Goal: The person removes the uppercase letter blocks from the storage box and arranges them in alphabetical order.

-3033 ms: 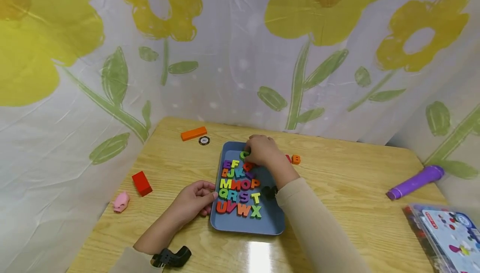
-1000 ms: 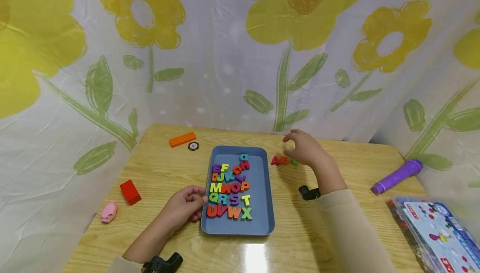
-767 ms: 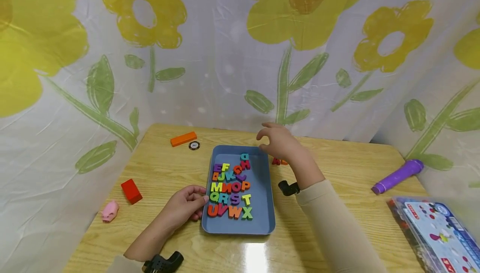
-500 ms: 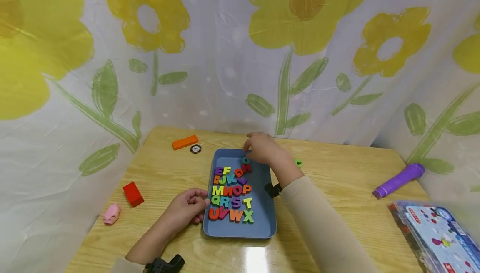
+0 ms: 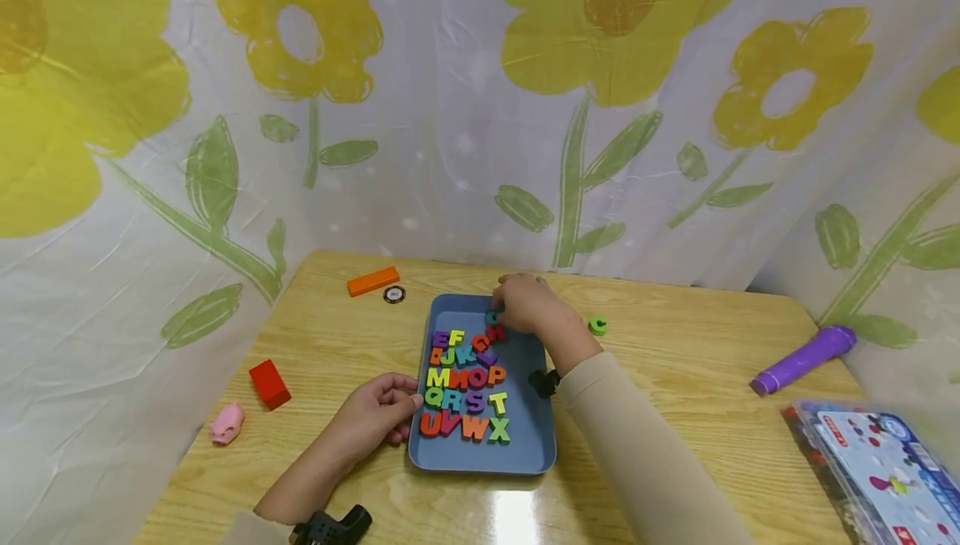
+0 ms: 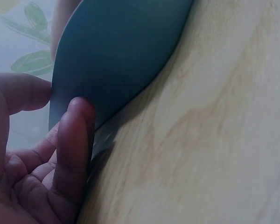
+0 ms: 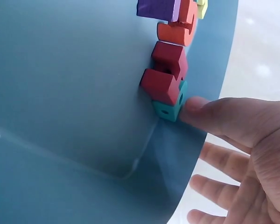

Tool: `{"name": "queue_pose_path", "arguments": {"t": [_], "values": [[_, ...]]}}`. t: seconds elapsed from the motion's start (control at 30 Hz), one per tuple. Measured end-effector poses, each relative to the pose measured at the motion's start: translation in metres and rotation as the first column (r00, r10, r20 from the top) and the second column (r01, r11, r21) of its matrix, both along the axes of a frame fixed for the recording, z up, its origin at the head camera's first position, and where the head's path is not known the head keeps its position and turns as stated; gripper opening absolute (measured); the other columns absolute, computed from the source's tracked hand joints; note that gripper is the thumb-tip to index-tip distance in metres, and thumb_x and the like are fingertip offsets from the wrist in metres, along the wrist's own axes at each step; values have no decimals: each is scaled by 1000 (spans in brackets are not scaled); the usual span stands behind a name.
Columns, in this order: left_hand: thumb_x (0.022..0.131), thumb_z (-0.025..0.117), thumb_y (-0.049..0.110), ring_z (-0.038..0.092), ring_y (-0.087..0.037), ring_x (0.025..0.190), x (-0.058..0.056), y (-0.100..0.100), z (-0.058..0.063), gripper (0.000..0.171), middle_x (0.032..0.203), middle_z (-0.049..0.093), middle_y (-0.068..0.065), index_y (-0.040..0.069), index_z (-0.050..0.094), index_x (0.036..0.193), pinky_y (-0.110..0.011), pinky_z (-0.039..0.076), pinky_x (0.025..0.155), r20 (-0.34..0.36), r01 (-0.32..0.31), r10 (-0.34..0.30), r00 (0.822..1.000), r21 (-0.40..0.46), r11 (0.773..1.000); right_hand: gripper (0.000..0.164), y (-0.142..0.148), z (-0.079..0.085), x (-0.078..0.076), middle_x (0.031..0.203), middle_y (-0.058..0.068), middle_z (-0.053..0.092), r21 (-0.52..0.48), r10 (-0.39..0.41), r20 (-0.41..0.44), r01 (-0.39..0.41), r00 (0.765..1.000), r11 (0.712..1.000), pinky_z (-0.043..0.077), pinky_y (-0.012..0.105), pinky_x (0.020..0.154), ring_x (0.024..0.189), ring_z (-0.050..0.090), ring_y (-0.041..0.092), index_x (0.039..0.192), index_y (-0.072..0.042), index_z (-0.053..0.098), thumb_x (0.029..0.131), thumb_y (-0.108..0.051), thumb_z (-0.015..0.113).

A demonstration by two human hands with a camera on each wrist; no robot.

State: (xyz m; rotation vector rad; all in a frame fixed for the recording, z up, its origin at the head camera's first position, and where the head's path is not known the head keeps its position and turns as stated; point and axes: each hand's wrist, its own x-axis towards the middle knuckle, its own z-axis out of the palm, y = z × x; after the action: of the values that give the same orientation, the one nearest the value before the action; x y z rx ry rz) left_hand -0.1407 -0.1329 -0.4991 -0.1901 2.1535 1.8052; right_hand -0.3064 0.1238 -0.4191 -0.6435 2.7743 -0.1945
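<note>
My left hand (image 5: 378, 412) grips the left rim of the blue-grey tray (image 5: 525, 453), thumb (image 6: 77, 135) and a finger on either side of the wall. Several coloured toy letters lie in rows inside the tray. At its far end my right hand (image 5: 528, 303) reaches in over a teal letter (image 7: 169, 109), which leans against a dark red H (image 7: 165, 74). The right thumb (image 7: 198, 106) touches the teal letter's edge; whether a finger closes on its other side, I cannot tell. On the table right of the tray lies a green C (image 5: 597, 326).
An orange block (image 5: 373, 281) and a round chip (image 5: 394, 295) lie behind the tray on the left. A red block (image 5: 270, 384) and a pink pig (image 5: 227, 423) sit further left. To the right are a purple microphone-shaped toy (image 5: 802, 360) and a clear box (image 5: 877, 470).
The green C, in the tray under my right hand three seconds ago, now lies on the table. The right hand has moved back left to the teal letter. My left hand stays on the rim.
</note>
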Motion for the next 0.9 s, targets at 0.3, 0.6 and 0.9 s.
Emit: {"name": "queue_pose_path", "arguments": {"t": [0.3, 0.6, 0.9], "values": [[104, 73, 18, 61, -19, 68, 1, -1, 2, 37, 90, 69, -7, 1, 64, 135, -28, 56, 59, -7, 4, -4, 1000, 10, 1000, 21, 1, -3, -1, 158, 15, 59, 3, 1, -28, -1, 1000, 1000, 31, 67, 128, 146, 53, 40, 117, -13, 82, 101, -25, 80], [105, 72, 16, 61, -17, 68, 0, -1, 4, 37, 88, 69, -6, -2, 62, 135, -27, 56, 59, -19, 27, -26, 999, 32, 999, 20, 0, -2, 0, 137, 9, 68, 31, -5, -26, 5, 1000, 999, 34, 68, 125, 128, 60, 36, 115, -13, 82, 101, -27, 80], [104, 73, 16, 61, -17, 68, 1, -1, 3, 38, 89, 69, -7, -2, 63, 135, -28, 56, 59, -24, 22, -22, 999, 18, 1000, 22, 0, -3, 0, 131, 8, 70, 31, -19, -21, 20, 1000, 999, 38, 65, 124, 123, 63, 33, 115, -12, 82, 101, -28, 80]]}}
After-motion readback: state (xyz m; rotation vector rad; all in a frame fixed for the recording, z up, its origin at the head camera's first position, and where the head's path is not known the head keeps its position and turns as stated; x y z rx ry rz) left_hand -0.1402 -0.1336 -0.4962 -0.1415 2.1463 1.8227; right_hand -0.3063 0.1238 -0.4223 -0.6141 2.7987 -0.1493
